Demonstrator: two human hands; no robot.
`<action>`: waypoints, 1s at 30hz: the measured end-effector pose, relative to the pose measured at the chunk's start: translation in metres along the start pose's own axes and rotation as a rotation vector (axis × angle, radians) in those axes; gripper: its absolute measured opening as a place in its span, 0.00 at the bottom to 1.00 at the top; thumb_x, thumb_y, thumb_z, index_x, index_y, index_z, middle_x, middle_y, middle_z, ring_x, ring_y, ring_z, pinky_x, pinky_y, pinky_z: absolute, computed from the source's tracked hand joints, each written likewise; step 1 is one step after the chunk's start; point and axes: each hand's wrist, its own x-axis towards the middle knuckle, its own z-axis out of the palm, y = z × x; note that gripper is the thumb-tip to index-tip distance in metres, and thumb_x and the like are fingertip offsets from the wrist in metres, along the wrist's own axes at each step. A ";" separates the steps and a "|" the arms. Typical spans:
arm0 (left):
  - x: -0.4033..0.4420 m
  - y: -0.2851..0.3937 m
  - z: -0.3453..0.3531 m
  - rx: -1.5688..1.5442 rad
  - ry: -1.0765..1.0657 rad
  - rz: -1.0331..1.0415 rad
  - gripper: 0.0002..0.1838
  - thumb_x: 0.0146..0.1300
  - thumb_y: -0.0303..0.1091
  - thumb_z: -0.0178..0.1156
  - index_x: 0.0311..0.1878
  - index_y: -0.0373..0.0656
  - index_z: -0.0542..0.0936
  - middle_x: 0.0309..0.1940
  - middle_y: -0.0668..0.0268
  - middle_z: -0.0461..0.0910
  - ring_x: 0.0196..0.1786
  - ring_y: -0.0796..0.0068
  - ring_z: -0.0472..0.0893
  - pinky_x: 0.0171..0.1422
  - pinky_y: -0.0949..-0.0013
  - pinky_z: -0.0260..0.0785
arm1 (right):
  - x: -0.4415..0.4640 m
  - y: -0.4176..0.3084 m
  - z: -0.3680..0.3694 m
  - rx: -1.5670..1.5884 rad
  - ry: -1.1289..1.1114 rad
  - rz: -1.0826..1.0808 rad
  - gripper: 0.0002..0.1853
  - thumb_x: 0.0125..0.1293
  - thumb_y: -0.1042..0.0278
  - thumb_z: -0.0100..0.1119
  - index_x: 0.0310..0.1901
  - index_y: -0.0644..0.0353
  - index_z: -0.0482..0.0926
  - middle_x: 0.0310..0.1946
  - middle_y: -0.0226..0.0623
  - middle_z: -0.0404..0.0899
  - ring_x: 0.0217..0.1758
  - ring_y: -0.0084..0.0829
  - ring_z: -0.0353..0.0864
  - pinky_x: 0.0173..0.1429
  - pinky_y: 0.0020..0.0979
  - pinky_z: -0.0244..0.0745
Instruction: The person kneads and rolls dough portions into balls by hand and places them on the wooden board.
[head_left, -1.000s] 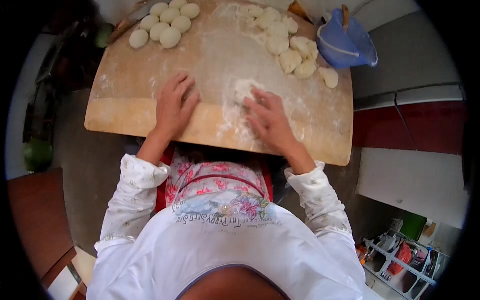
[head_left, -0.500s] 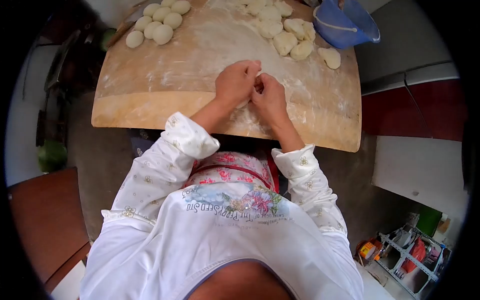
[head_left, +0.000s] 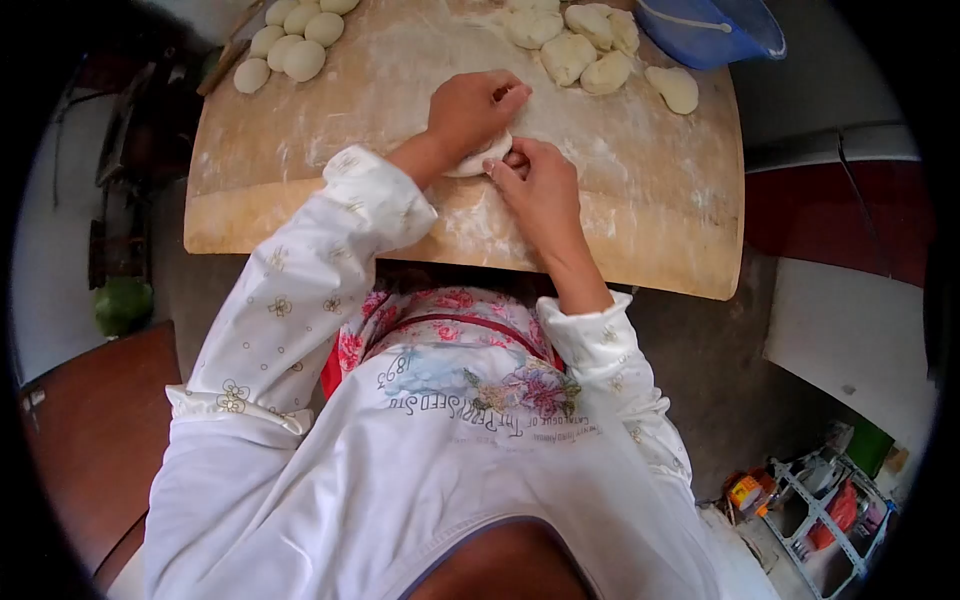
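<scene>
A flattened piece of dough (head_left: 490,160) lies on the floured wooden board (head_left: 330,215), partly covered by my hands. My left hand (head_left: 472,112) is curled loosely, its heel over the far left part of the dough and its fingers raised beyond it. With thumb and fingertips, my right hand (head_left: 538,185) pinches the dough's right edge. To the upper right are several rough dough lumps (head_left: 568,58), one of them (head_left: 672,90) lying apart. Smooth round dough balls (head_left: 304,60) sit together at the upper left.
A blue bucket (head_left: 705,40) with a pale handle stands at the board's far right corner. A wooden stick (head_left: 222,68) lies at the far left edge. On the floor at lower right is a grey rack (head_left: 825,520) with packets. A green round object (head_left: 123,306) is at left.
My left hand has lifted its fingers away from my right hand, uncovering more of the dough. My right hand has turned to pinch its edge. The camera view has shifted slightly.
</scene>
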 end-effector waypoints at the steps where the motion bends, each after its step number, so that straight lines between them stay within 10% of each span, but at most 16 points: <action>1: 0.002 0.005 -0.004 -0.155 -0.052 -0.116 0.16 0.70 0.45 0.52 0.35 0.46 0.82 0.26 0.61 0.80 0.30 0.54 0.80 0.35 0.58 0.71 | 0.001 0.001 0.002 0.003 0.029 -0.019 0.10 0.54 0.71 0.64 0.36 0.66 0.78 0.32 0.49 0.78 0.36 0.49 0.78 0.42 0.44 0.73; 4: -0.021 0.027 -0.018 -0.294 -0.246 -0.367 0.17 0.71 0.46 0.49 0.36 0.46 0.82 0.26 0.60 0.80 0.31 0.53 0.79 0.38 0.56 0.71 | -0.003 0.004 0.012 -0.045 0.120 -0.061 0.09 0.53 0.72 0.64 0.36 0.65 0.78 0.33 0.49 0.79 0.38 0.49 0.78 0.43 0.43 0.72; 7: -0.047 0.023 0.003 0.299 0.165 0.112 0.18 0.69 0.48 0.50 0.40 0.46 0.83 0.27 0.62 0.81 0.32 0.53 0.80 0.42 0.55 0.73 | -0.001 0.005 0.018 -0.132 0.169 -0.096 0.11 0.54 0.72 0.64 0.39 0.66 0.79 0.34 0.49 0.80 0.34 0.43 0.80 0.42 0.35 0.74; 13: -0.016 0.002 0.002 0.253 0.023 0.049 0.19 0.69 0.49 0.50 0.39 0.45 0.82 0.27 0.58 0.80 0.33 0.53 0.79 0.41 0.54 0.73 | 0.005 0.009 0.011 0.222 0.112 0.043 0.10 0.53 0.73 0.62 0.37 0.64 0.78 0.35 0.49 0.78 0.37 0.51 0.78 0.44 0.45 0.72; 16: -0.010 0.006 -0.002 -0.300 0.249 -0.139 0.21 0.69 0.51 0.50 0.35 0.43 0.82 0.27 0.58 0.79 0.33 0.54 0.79 0.39 0.54 0.72 | -0.001 0.000 0.010 0.259 0.112 0.093 0.10 0.52 0.72 0.62 0.38 0.64 0.79 0.36 0.49 0.78 0.36 0.50 0.78 0.44 0.43 0.73; 19: -0.011 0.017 -0.037 -0.908 -0.215 -0.660 0.22 0.69 0.51 0.52 0.33 0.42 0.82 0.28 0.59 0.81 0.33 0.55 0.80 0.40 0.56 0.71 | -0.005 -0.007 0.008 0.003 0.047 -0.022 0.11 0.53 0.72 0.62 0.38 0.65 0.79 0.37 0.50 0.78 0.38 0.50 0.78 0.44 0.44 0.73; 22: -0.035 0.032 -0.023 0.200 -0.046 -0.063 0.18 0.70 0.47 0.52 0.36 0.44 0.83 0.31 0.60 0.82 0.36 0.57 0.81 0.39 0.57 0.72 | -0.002 -0.002 0.026 -0.117 0.136 -0.133 0.10 0.55 0.72 0.60 0.37 0.66 0.79 0.34 0.51 0.78 0.39 0.51 0.78 0.44 0.45 0.72; 25: -0.034 0.012 -0.011 0.258 0.172 0.341 0.14 0.71 0.43 0.51 0.38 0.48 0.83 0.31 0.60 0.83 0.36 0.57 0.82 0.39 0.58 0.72 | 0.008 -0.002 0.027 -0.110 0.165 -0.129 0.09 0.54 0.70 0.60 0.36 0.67 0.79 0.33 0.51 0.77 0.40 0.52 0.77 0.44 0.46 0.71; 30: -0.004 -0.010 -0.005 0.123 0.121 0.196 0.15 0.73 0.44 0.48 0.42 0.48 0.83 0.25 0.60 0.81 0.29 0.58 0.80 0.35 0.64 0.71 | 0.015 0.003 0.018 -0.050 0.055 -0.065 0.12 0.54 0.67 0.63 0.36 0.66 0.79 0.33 0.49 0.76 0.38 0.48 0.77 0.43 0.43 0.71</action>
